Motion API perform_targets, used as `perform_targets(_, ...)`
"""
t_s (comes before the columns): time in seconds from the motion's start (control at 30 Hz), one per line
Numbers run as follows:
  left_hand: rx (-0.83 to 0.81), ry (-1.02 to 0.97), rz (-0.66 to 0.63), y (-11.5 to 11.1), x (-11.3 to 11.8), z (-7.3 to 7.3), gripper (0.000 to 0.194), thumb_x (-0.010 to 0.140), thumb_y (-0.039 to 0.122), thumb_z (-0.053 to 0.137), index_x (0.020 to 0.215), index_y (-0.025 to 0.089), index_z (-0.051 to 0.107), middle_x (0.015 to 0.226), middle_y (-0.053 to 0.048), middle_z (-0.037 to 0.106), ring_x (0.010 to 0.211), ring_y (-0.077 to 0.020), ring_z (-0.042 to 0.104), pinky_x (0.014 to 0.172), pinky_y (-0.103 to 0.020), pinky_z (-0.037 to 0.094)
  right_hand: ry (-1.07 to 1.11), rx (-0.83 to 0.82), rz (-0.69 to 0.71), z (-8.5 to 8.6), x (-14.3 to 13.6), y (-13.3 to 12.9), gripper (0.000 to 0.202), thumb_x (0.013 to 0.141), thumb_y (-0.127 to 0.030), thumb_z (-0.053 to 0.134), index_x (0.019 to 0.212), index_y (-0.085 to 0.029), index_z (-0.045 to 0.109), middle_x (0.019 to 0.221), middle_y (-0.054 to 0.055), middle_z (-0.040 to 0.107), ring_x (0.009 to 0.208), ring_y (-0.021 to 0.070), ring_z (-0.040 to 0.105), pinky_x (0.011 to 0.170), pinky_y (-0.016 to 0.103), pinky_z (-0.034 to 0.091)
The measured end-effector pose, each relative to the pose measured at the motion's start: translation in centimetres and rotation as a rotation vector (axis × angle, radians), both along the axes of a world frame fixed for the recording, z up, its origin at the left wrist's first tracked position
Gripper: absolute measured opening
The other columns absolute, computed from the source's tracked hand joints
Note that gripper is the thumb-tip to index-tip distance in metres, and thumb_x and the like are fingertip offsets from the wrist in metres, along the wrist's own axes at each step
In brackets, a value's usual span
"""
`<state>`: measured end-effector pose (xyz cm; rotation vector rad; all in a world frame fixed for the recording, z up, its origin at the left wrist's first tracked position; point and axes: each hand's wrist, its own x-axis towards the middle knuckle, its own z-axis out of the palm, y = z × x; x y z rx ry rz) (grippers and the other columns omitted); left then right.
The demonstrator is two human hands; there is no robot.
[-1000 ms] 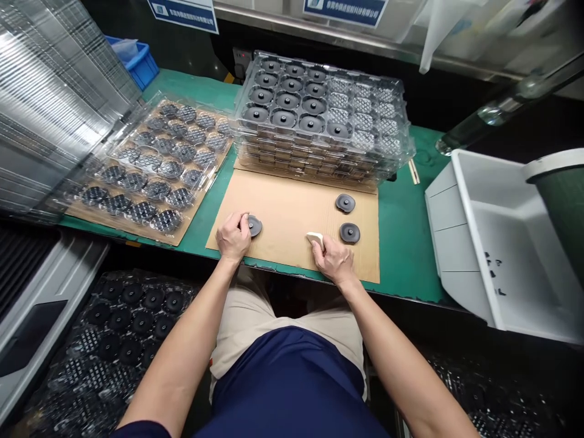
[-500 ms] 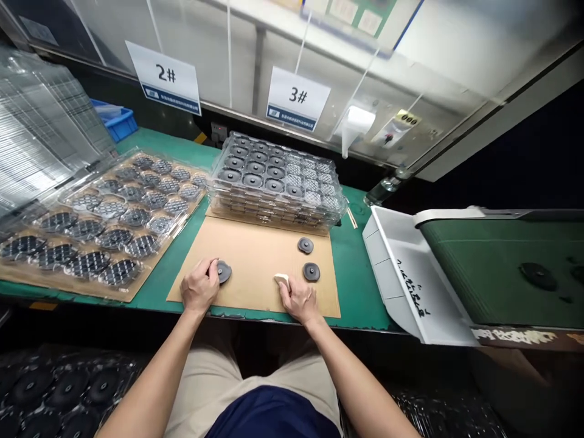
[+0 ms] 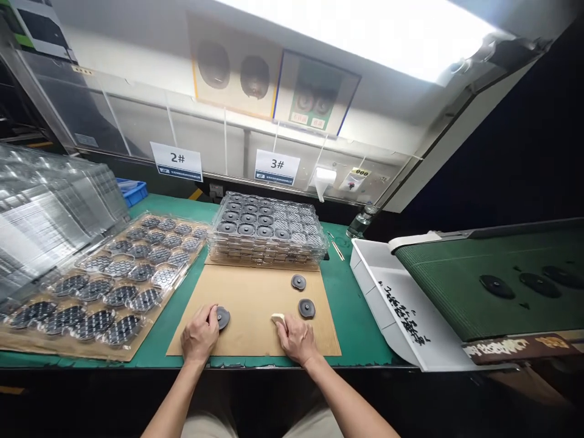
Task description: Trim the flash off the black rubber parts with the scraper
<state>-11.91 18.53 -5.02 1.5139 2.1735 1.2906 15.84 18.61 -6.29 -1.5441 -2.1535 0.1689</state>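
My left hand (image 3: 199, 333) is closed on the edge of a round black part (image 3: 222, 317) near the left side of a brown cardboard sheet (image 3: 250, 292). Between the fingers of my right hand (image 3: 296, 338) is a small whitish piece (image 3: 278, 317), held just over the cardboard. Two more black parts lie on the sheet's right side, the nearer one (image 3: 306, 308) just above my right hand and the other (image 3: 298, 282) farther back. Behind the sheet stands a stack of clear trays (image 3: 269, 252) with black parts in the top one.
On the left, a filled clear tray (image 3: 137, 250) lies on cardboard, beside stacked clear trays (image 3: 59, 213). To the right are a white bin (image 3: 374, 280) with small black bits and a green conveyor belt (image 3: 456, 267) carrying black parts. A glass bottle (image 3: 362, 222) stands behind the bin.
The view has tilted up, so the table sits lower and more wall shows. Both hands keep their holds. More black parts show on the conveyor belt, the leading one farther left.
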Motion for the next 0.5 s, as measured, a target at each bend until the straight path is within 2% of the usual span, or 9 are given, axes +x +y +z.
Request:
perform_targets(0.1, -0.001, -0.04, 0.0, -0.1, 0.0, 0.7, 0.024, 0.091, 0.032, 0.054, 0.088, 0.024, 0.077, 0.1, -0.011, 0.081, 0.088, -0.0281, 0.073, 0.072, -0.035, 0.05, 0.117, -0.087, -0.037, 0.8, 0.0, -0.1, 0.027, 0.097, -0.038, 0.046, 0.082, -0.019, 0.057, 0.072, 0.005, 0.062, 0.067, 0.017, 0.059, 0.061, 0.028, 0.026)
perform_targets(0.2, -0.002, -0.088, 0.034, -1.3, 0.1, 1.9, 0.028, 0.091, 0.034, 0.052, 0.086, 0.023, 0.077, 0.095, -0.012, 0.081, 0.088, -0.0289, 0.075, 0.076, -0.036, 0.054, 0.28, -0.232, -0.07, 2.2, -0.5, -1.0, 0.03, 0.097, -0.045, 0.043, 0.081, -0.021, 0.051, 0.071, 0.003, 0.058, 0.068, 0.0176, 0.059, 0.06, 0.026, 0.03)
perform_targets(0.3, 0.02, -0.135, 0.076, -4.2, 1.1, 3.4, 0.033, 0.093, 0.04, 0.049, 0.093, 0.022, 0.077, 0.099, -0.012, 0.081, 0.092, -0.0292, 0.075, 0.082, -0.038, 0.057, 0.453, -0.443, 0.011, 4.5, -1.9, -3.3, 0.038, 0.1, -0.054, 0.035, 0.083, -0.022, 0.046, 0.072, 0.001, 0.06, 0.062, 0.0149, 0.06, 0.057, 0.024, 0.039)
perform_targets(0.4, 0.072, -0.18, 0.023, -7.9, 3.8, 5.1, 0.033, 0.093, 0.045, 0.051, 0.097, 0.025, 0.077, 0.103, -0.009, 0.081, 0.098, -0.0288, 0.075, 0.092, -0.04, 0.057, 0.614, -0.626, 0.106, 7.3, -3.6, -6.7, 0.047, 0.1, -0.063, 0.027, 0.098, -0.021, 0.049, 0.087, 0.003, 0.068, 0.06, 0.013, 0.065, 0.05, 0.021, 0.044)
perform_targets(0.43, 0.091, -0.204, -0.015, -9.1, 4.9, 5.6, 0.031, 0.091, 0.045, 0.054, 0.096, 0.027, 0.078, 0.103, -0.008, 0.081, 0.1, -0.029, 0.075, 0.095, -0.041, 0.056, 0.679, -0.678, 0.123, 8.2, -4.2, -7.9, 0.049, 0.099, -0.066, 0.029, 0.102, -0.021, 0.049, 0.09, 0.004, 0.068, 0.062, 0.0132, 0.067, 0.049, 0.02, 0.045)
perform_targets(0.5, 0.11, -0.284, -0.093, -11.1, 6.9, 6.4, 0.023, 0.085, 0.043, 0.061, 0.096, 0.033, 0.079, 0.105, -0.005, 0.08, 0.102, -0.0314, 0.074, 0.093, -0.044, 0.058, 0.925, -0.847, 0.128, 9.5, -4.9, -9.8, 0.053, 0.087, -0.072, 0.048, 0.1, -0.021, 0.048, 0.085, 0.002, 0.065, 0.061, 0.0147, 0.067, 0.046, 0.02, 0.044)
